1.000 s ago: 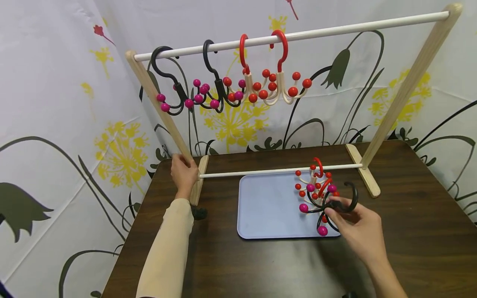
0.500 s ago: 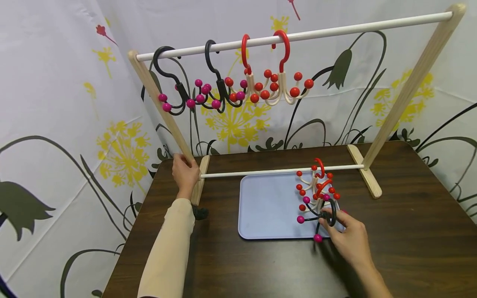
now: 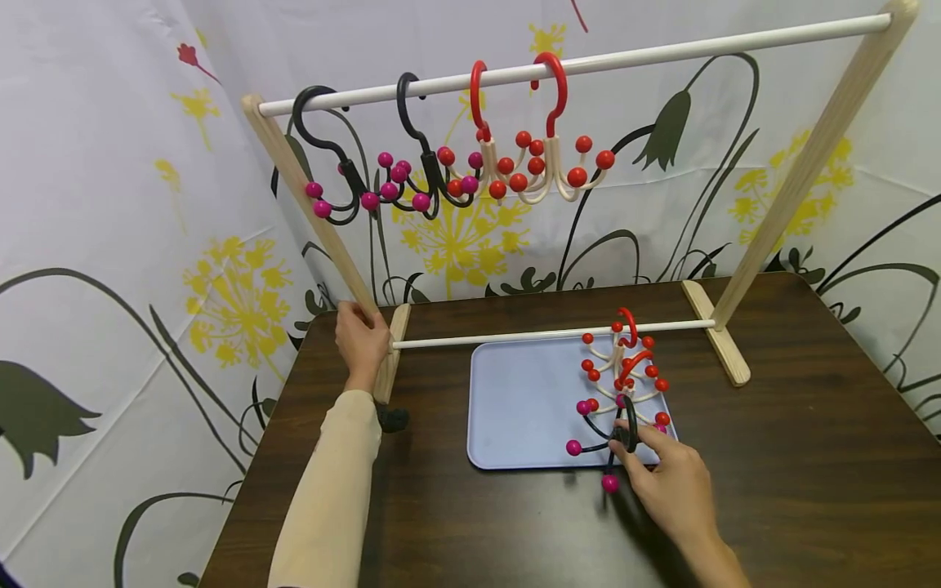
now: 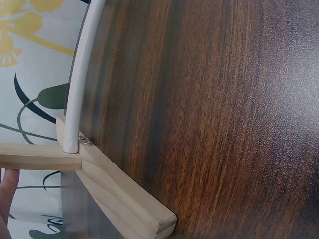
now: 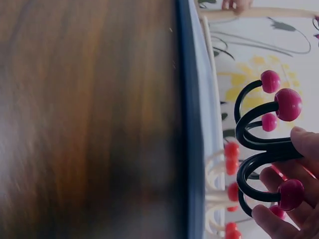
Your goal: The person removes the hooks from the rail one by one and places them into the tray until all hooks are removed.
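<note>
My right hand [image 3: 672, 482] pinches a black hook hanger [image 5: 269, 146] with curved arms tipped in magenta balls. Its hook points up, and it is held over the front right edge of the pale blue tray [image 3: 507, 408]. Two cream hangers with red balls and red hooks [image 3: 634, 367] lie on the tray's right side, just behind it. My left hand [image 3: 363, 347] grips the lower end of the rack's left wooden post [image 3: 340, 249], next to its foot. In the left wrist view only part of a finger shows against that post [image 4: 35, 158].
From the rack's white top bar [image 3: 706, 57] hang two black hangers [image 3: 432, 175] and two red-hooked ones [image 3: 555, 167], bunched to the left. A lower bar [image 3: 500, 337] crosses behind the tray. The right foot [image 3: 728, 355] stands on the dark wooden table [image 3: 823, 457].
My right hand has moved left and toward the table's front with the black hanger, whose hook has turned from pointing right to pointing up. My left hand keeps its place on the post.
</note>
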`<action>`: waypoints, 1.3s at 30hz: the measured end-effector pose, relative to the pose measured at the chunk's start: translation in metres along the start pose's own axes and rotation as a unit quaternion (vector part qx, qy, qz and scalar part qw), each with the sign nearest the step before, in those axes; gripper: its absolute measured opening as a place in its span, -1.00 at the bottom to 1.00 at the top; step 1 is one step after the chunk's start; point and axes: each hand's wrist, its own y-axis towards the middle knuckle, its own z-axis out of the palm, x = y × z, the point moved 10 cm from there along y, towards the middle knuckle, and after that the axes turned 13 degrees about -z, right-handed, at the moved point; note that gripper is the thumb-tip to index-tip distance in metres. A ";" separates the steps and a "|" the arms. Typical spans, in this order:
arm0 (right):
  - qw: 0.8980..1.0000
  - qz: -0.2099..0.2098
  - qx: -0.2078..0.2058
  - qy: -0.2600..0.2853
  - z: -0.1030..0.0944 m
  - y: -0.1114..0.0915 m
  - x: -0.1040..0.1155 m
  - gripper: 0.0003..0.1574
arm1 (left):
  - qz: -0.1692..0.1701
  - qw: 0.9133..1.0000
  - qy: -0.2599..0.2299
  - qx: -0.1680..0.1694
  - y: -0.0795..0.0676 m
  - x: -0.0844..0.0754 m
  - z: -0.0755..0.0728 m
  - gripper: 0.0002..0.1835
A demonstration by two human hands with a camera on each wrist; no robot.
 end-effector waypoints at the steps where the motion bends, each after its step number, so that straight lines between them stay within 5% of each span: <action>1: 1.000 -0.003 0.008 -0.002 0.004 0.000 0.001 -0.66 | -0.001 1.000 0.001 0.000 0.000 0.000 0.000 -0.73; 10: 0.998 0.000 0.056 -0.022 0.029 0.004 -0.002 -0.64 | -0.005 1.000 -0.002 0.004 -0.001 0.004 -0.002 -0.73; 24: 0.994 0.023 0.092 -0.051 0.029 0.016 -0.016 -0.65 | -0.006 1.000 -0.003 0.000 0.000 0.003 -0.002 -0.73; 39: 0.998 0.033 0.011 -0.044 0.009 0.016 -0.017 -0.64 | -0.012 1.000 -0.003 0.006 0.000 0.002 0.000 -0.73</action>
